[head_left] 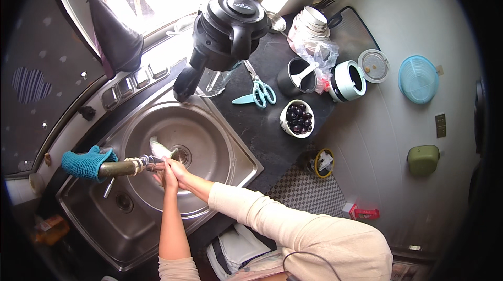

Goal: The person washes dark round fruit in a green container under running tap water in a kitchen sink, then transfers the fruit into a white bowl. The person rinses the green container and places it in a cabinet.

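Both hands meet under the metal faucet [147, 163], over the round stainless-steel sink basin [208, 135]. My left hand [170, 180] has its fingers stretched out and spread a little. Against it lies my right hand [178, 171], its palm side and part of its fingers hidden. No object shows between them. Just past the fingertips, beside the drain strainer [181, 156], a pale whitish-green piece [160, 149] rests in the basin; what it is I cannot tell. A teal knitted cloth [84, 163] covers the rear of the faucet.
A smaller sink bowl [129, 230] adjoins on the left. Right of the basin, the dark counter [245, 123] bears teal-handled scissors [261, 94], a cup of dark round fruit [298, 119], a black pot [292, 84] and stacked bowls [312, 21]. A large black-lidded jug [235, 25] rises behind the basin.
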Demonstrator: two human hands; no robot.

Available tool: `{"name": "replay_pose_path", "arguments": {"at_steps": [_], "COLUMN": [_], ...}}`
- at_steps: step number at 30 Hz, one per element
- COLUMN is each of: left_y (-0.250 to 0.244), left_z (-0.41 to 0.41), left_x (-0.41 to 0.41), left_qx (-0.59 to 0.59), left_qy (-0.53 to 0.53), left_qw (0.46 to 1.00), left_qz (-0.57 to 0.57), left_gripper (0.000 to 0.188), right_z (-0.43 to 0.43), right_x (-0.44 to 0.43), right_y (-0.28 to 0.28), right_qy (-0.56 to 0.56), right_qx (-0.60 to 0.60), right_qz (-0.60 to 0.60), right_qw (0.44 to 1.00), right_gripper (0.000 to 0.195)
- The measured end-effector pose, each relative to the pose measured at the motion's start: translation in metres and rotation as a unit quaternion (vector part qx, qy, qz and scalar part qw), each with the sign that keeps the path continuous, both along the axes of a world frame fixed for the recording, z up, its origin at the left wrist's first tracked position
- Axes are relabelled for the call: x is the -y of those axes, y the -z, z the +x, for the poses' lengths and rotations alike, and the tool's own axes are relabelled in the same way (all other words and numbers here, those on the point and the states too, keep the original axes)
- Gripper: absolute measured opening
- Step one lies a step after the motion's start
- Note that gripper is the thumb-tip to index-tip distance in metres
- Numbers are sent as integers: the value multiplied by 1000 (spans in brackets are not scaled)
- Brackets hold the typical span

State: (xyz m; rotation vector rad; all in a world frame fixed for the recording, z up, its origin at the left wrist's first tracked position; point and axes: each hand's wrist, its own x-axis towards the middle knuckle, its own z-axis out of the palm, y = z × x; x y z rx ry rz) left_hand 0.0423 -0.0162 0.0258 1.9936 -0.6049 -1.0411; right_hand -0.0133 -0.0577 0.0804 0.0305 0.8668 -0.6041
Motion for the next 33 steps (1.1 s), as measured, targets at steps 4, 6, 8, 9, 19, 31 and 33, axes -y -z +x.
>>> {"name": "replay_pose_path", "arguments": {"at_steps": [4, 6, 8, 9, 19, 31, 33], "left_y": [10, 15, -5, -16, -35, -79, -111], "left_z": [18, 29, 30, 26, 55, 99, 121], "left_x": [14, 10, 0, -2, 1, -36, -33], "left_qx": [-2, -64, -317, -439, -170, -124, -113], "left_qy": [38, 55, -3, -24, -106, -143, -183], "left_qw": [998, 994, 948, 898, 979, 980, 974], "left_qz": [54, 67, 19, -6, -45, -56, -77], "left_gripper": [57, 57, 51, 48, 40, 27, 27], "right_z": [-4, -12, -24, -37, -49, -44, -40], "right_x": [3, 8, 17, 16, 51, 41, 42], "right_y": [-1, 8, -20, -7, -5, -22, -19], "right_qy": [-29, -127, -203, -164, -152, -217, -219], "right_qx": [-114, -179, -198, -186, -193, -159, -175], "right_qz": [-95, -167, -168, -170, -118, -116, -109], "right_qw": [989, 961, 944, 954, 962, 956, 954], "right_gripper": [37, 34, 31, 32, 33, 22, 23]}}
